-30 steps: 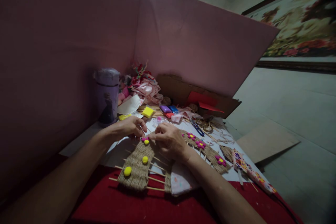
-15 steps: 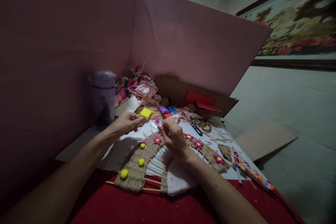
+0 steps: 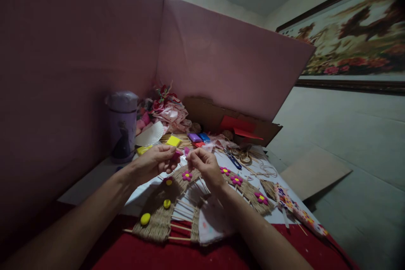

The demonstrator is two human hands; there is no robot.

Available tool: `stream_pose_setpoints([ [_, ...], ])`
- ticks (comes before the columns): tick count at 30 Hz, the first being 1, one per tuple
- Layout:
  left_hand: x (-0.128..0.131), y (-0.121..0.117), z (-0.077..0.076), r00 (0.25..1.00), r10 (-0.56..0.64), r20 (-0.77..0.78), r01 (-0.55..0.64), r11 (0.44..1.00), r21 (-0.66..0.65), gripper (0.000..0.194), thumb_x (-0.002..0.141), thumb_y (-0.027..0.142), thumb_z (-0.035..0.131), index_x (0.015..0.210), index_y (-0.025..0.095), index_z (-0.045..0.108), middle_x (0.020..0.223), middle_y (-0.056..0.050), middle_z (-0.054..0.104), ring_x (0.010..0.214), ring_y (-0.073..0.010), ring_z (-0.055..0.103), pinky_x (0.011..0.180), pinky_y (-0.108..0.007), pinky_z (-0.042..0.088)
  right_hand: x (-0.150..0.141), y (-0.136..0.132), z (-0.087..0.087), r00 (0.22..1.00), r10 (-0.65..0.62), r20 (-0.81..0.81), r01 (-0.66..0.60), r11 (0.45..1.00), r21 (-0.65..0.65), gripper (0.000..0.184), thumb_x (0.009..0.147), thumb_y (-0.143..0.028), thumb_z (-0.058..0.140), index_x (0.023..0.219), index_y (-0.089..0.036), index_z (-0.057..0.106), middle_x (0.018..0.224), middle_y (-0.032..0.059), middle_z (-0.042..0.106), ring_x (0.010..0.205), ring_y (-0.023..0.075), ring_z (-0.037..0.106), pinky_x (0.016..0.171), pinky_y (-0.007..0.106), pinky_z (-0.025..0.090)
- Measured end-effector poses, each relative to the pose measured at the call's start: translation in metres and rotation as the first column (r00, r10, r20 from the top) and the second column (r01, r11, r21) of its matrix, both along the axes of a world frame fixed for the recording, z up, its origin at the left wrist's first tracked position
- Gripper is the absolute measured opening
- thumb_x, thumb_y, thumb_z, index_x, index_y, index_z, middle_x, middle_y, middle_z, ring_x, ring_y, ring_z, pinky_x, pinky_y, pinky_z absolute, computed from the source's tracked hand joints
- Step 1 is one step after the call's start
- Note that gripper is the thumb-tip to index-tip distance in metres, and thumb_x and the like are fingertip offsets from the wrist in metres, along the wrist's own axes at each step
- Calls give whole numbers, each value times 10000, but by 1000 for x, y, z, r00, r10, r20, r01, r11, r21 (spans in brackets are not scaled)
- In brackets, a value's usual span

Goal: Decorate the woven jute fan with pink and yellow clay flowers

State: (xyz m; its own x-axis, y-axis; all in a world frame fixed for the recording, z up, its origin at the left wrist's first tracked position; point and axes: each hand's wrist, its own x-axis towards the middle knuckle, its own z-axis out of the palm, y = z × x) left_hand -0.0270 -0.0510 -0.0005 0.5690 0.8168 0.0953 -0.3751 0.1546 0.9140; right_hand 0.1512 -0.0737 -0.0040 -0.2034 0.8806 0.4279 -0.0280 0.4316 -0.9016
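My left hand is closed around a lump of magenta modelling clay, which shows at its fingertips. Just to the right, my right hand is pinched, its fingertips close to another small magenta bit; whether it holds anything is hidden. Below both hands lies a woven twine fan on thin sticks. Magenta clay flowers with yellow centres decorate its right side and top. Yellow clay discs sit along its left side.
Behind the hands are a yellow clay block, purple and blue packs, and blue-handled scissors. A purple cup stands at left. A floral-wrapped piece lies at right. Pink panels enclose the back and left.
My left hand has moved right and my right hand slightly down, bringing their fingertips close together. Magenta clay now shows in the left fingers. The view has shifted slightly.
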Motion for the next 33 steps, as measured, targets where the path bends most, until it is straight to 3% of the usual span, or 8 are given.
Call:
stream_pose_setpoints([
  [5, 1, -3, 2, 1000, 13, -11, -13, 1000, 15, 182, 728, 202, 663, 868, 86, 662, 704, -51, 606, 585, -72, 523, 535, -179, 396, -1, 3, -1, 948, 161, -275, -199, 973, -118, 260, 731, -360, 654, 652, -161, 508, 607, -23, 544, 495, 75, 474, 448, 193, 382],
  [11, 3, -4, 3, 997, 50, -57, -48, 998, 27, 178, 707, 216, 672, 849, 109, 667, 685, -37, 613, 550, -69, 514, 495, -183, 356, 0, 2, -2, 919, 167, -356, -243, 953, -181, 262, 718, -356, 678, 680, -172, 496, 647, 3, 615, 502, 91, 536, 412, 180, 406],
  [14, 5, -3, 1, 994, 79, -80, -76, 996, 39, 135, 685, 171, 653, 812, 125, 666, 685, -31, 616, 556, -74, 505, 509, -195, 351, 1, 3, -5, 934, 127, -335, -209, 952, -222, 258, 725, -390, 663, 728, -163, 540, 664, 19, 628, 541, 111, 578, 433, 191, 438],
  [18, 9, -5, -1, 978, 152, -141, -135, 983, 122, 78, 653, 103, 571, 661, 115, 648, 595, -7, 556, 509, -62, 421, 483, -197, 304, 3, 3, -7, 957, 98, -274, -173, 949, -263, 267, 722, -394, 659, 767, -139, 593, 631, 11, 613, 475, 84, 544, 387, 166, 400],
  [23, 13, -5, -5, 961, 113, -253, -63, 978, 198, 161, 700, 211, 603, 817, 120, 667, 601, 4, 532, 483, -53, 338, 454, -199, 233, 1, 0, -3, 981, 107, -162, -145, 958, -249, 254, 742, -383, 627, 774, -131, 629, 557, -24, 571, 402, 46, 480, 374, 149, 368],
  [26, 12, -4, -6, 949, 128, -290, -58, 970, 236, 200, 703, 319, 634, 719, 119, 640, 553, 30, 479, 450, -41, 297, 434, -200, 187, -1, -2, -1, 997, 65, -45, -73, 979, -193, 265, 744, -397, 608, 750, -133, 627, 538, -29, 568, 372, 43, 451, 353, 156, 348],
  [30, 11, -3, 0, 938, 253, -239, -204, 956, 211, 219, 674, 327, 659, 632, 123, 591, 520, 41, 457, 444, -46, 336, 424, -193, 196, 3, 4, -1, 998, -65, 24, 68, 990, -127, 263, 728, -392, 617, 810, -143, 637, 616, -9, 595, 440, 65, 484, 380, 170, 379],
  [33, 9, -1, 5, 922, 369, -117, -354, 926, 131, 147, 636, 241, 677, 689, 119, 616, 590, 5, 551, 504, -70, 446, 449, -193, 276, 13, 12, 0, 970, -243, 22, 242, 969, 38, 228, 680, -338, 676, 819, -161, 641, 631, -11, 590, 502, 83, 494, 429, 186, 399],
])
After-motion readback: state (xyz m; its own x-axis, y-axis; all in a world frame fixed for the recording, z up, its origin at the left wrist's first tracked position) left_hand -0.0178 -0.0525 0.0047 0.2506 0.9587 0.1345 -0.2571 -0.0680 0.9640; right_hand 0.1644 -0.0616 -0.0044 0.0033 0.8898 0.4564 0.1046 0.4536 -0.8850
